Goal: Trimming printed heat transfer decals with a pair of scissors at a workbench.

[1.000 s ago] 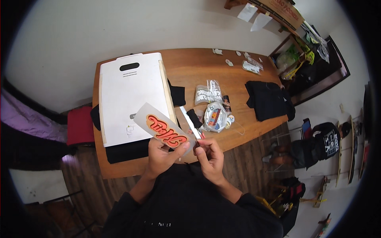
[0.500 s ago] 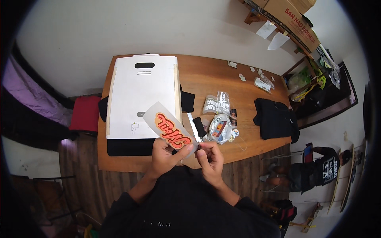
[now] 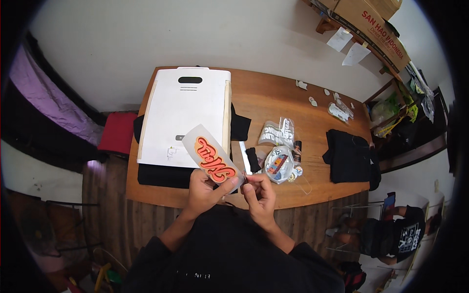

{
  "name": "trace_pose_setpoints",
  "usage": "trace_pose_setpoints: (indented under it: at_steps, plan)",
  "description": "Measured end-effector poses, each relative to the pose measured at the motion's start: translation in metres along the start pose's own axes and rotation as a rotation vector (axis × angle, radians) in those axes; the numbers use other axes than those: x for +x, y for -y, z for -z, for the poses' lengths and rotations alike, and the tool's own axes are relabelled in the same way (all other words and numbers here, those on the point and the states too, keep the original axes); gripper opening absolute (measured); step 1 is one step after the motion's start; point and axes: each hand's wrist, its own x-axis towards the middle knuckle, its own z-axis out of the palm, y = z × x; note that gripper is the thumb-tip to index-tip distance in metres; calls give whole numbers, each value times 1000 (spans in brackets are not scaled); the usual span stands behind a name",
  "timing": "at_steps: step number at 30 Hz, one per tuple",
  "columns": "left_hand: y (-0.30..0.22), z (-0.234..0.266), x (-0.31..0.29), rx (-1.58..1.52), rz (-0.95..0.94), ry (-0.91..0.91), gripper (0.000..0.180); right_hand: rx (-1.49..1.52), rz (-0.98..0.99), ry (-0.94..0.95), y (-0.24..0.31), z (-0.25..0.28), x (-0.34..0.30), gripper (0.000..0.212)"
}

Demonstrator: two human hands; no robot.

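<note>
My left hand grips the lower end of a translucent transfer film printed with red and orange script lettering, the thumb lying across its face. The film is held tilted above the near edge of a white flat-topped machine. At the film's lower right corner my right hand is closed in a pinch. Something small and dark shows at its fingertips, too little of it visible to name. Black cloth lies under the machine's near edge.
Right of the machine, the wooden table bears a clear bag of stickers, printed film and a dark cylinder. Folded black garments lie farther right. Another person is at the far right; a red seat stands left.
The view has turned slightly, so the table and machine sit farther right in the picture. Both hands keep nearly the same hold at the film's lower end.
</note>
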Motion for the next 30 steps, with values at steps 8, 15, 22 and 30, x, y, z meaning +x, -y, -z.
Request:
trace_pose_setpoints:
  at_steps: [8, 15, 22, 30]
  plan:
    - [-2, -23, 5, 156, 18, 20, 5, 4, 0, -49, -5, 18, -5, 18]
    - [1, -55, 18, 244, 28, 90, 2, -5, 62, -151, 1, 42, -16, 19]
    - [9, -78, 34, 249, 92, 269, 5, 10, 105, -302, 12, 60, -30, 20]
    - [17, -97, 41, 201, 106, 417, 6, -101, 125, -470, 23, 66, -44, 16]
